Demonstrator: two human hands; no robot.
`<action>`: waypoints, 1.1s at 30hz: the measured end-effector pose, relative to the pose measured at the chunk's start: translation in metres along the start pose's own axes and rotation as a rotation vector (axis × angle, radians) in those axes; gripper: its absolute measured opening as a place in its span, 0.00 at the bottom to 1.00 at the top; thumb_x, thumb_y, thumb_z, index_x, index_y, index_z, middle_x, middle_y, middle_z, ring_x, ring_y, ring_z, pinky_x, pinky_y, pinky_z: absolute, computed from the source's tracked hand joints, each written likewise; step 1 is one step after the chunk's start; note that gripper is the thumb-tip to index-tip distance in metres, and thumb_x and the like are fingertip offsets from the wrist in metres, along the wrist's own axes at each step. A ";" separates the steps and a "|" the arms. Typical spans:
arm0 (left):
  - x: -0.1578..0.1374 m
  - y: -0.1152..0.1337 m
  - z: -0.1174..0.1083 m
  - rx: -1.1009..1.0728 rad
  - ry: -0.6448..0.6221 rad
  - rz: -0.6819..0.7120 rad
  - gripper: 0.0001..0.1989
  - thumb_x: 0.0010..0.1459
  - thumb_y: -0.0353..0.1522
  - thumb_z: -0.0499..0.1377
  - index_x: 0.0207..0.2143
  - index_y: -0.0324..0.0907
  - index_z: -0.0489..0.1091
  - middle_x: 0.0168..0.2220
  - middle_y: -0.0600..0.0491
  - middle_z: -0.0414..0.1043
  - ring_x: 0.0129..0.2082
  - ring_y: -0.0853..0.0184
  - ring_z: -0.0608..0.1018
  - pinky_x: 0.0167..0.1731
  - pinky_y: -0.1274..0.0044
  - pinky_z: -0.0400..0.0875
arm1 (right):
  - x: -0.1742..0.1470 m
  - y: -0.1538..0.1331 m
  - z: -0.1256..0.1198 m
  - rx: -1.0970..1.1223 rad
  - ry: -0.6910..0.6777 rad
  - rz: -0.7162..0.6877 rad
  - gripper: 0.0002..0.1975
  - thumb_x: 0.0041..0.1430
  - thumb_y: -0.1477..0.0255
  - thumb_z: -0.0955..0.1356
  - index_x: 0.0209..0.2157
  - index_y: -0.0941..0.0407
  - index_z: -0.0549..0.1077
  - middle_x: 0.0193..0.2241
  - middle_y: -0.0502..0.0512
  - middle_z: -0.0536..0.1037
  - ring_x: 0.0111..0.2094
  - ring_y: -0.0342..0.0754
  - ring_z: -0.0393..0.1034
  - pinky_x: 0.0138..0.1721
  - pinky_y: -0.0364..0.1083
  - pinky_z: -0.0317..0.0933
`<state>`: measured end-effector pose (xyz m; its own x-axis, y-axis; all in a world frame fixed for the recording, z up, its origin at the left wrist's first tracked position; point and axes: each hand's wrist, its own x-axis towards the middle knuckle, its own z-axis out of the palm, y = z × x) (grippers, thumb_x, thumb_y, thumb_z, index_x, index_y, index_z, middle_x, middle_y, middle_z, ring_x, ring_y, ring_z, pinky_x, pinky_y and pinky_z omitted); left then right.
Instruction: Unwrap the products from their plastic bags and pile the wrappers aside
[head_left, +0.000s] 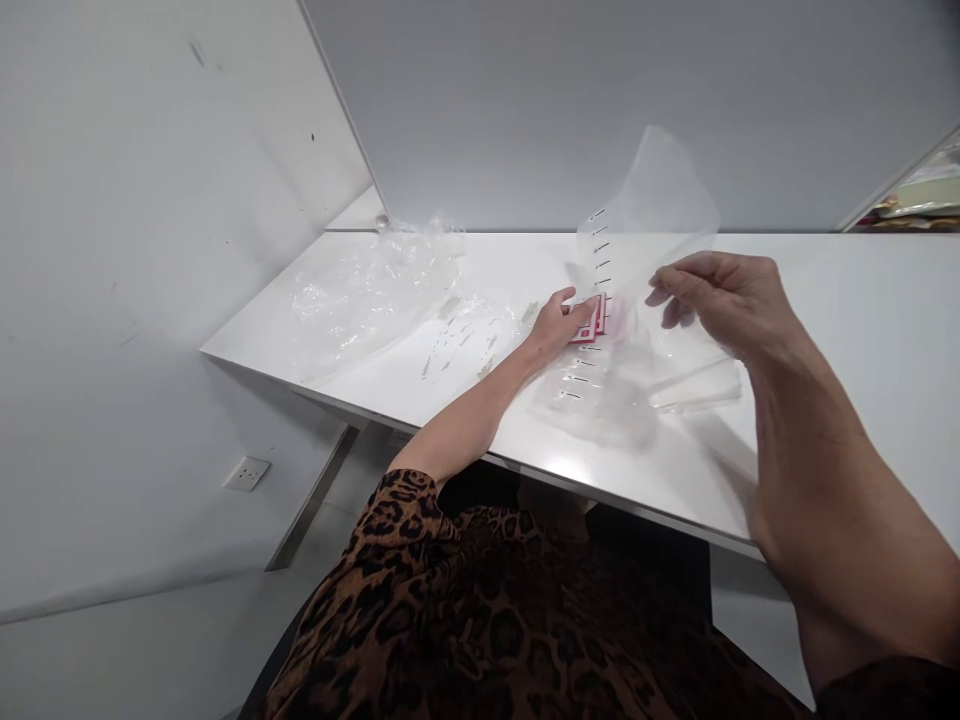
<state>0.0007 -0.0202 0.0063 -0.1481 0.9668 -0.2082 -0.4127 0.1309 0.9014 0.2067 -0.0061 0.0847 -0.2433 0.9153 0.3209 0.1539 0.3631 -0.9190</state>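
Observation:
My left hand (pixel 559 325) is over the table with its thumb on a small stack of red-and-white cards (pixel 598 318), the edges slightly offset. Around the cards spreads a thin clear plastic sheet or bag (pixel 660 200), printed with a row of short black marks; its upper part stands up off the table. To the right, my right hand (pixel 724 295) is raised, fingertips pinched together close to the plastic. Whether a bit of film is between those fingertips is too faint to tell. Below it lie flat, folded clear bags (pixel 694 388).
A crumpled heap of clear plastic (pixel 375 285) covers the left part of the white table (pixel 847 380). A grey panel (pixel 600 90) stands along the back edge, with packaged goods (pixel 926 190) visible at far right. A white wall with an outlet (pixel 246 473) is on the left.

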 end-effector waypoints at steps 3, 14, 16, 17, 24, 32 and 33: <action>-0.003 0.003 0.000 0.460 -0.029 0.111 0.33 0.60 0.42 0.72 0.65 0.47 0.70 0.64 0.41 0.75 0.61 0.52 0.79 0.64 0.64 0.70 | 0.003 -0.004 -0.008 0.037 0.041 -0.042 0.05 0.59 0.75 0.74 0.28 0.57 0.79 0.23 0.51 0.79 0.17 0.39 0.65 0.20 0.42 0.57; -0.021 0.013 0.004 0.759 -0.001 0.327 0.37 0.65 0.57 0.62 0.70 0.50 0.67 0.74 0.44 0.64 0.77 0.48 0.61 0.76 0.58 0.52 | 0.008 -0.022 -0.023 0.245 0.270 -0.497 0.06 0.57 0.70 0.79 0.32 0.57 0.85 0.21 0.51 0.77 0.16 0.40 0.66 0.18 0.44 0.53; -0.021 0.019 0.003 0.596 -0.079 0.330 0.38 0.68 0.58 0.59 0.72 0.49 0.64 0.76 0.45 0.62 0.77 0.50 0.62 0.75 0.61 0.55 | 0.009 -0.022 -0.022 0.328 0.248 -0.454 0.14 0.52 0.62 0.83 0.30 0.57 0.84 0.20 0.51 0.76 0.16 0.41 0.65 0.17 0.45 0.53; -0.021 0.022 0.002 0.494 -0.126 0.309 0.39 0.69 0.57 0.58 0.73 0.48 0.62 0.76 0.44 0.61 0.77 0.52 0.63 0.74 0.63 0.57 | 0.009 -0.021 -0.021 0.353 0.219 -0.399 0.18 0.49 0.58 0.85 0.30 0.57 0.84 0.20 0.51 0.76 0.15 0.42 0.64 0.17 0.45 0.53; -0.026 0.039 0.007 0.037 -0.155 0.067 0.21 0.67 0.41 0.67 0.57 0.40 0.78 0.51 0.40 0.85 0.53 0.57 0.84 0.60 0.64 0.74 | 0.005 0.012 -0.002 0.422 0.040 -0.002 0.29 0.32 0.52 0.89 0.31 0.56 0.85 0.27 0.57 0.78 0.22 0.46 0.68 0.23 0.49 0.59; -0.034 0.087 -0.043 -0.303 0.493 0.355 0.09 0.67 0.31 0.68 0.48 0.37 0.78 0.34 0.52 0.82 0.38 0.69 0.84 0.42 0.78 0.73 | 0.014 0.042 0.011 0.410 0.116 0.212 0.32 0.22 0.49 0.89 0.25 0.56 0.83 0.28 0.63 0.78 0.23 0.49 0.68 0.25 0.53 0.57; -0.035 0.098 -0.058 -0.344 0.584 0.408 0.08 0.68 0.30 0.67 0.48 0.37 0.77 0.33 0.53 0.81 0.36 0.71 0.83 0.41 0.80 0.72 | 0.015 0.045 0.011 0.406 0.093 0.225 0.32 0.23 0.50 0.89 0.26 0.56 0.83 0.28 0.62 0.78 0.23 0.50 0.68 0.25 0.53 0.57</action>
<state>-0.0869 -0.0543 0.0804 -0.7562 0.6397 -0.1376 -0.4647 -0.3770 0.8012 0.1996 0.0217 0.0460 -0.1573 0.9819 0.1057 -0.1983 0.0734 -0.9774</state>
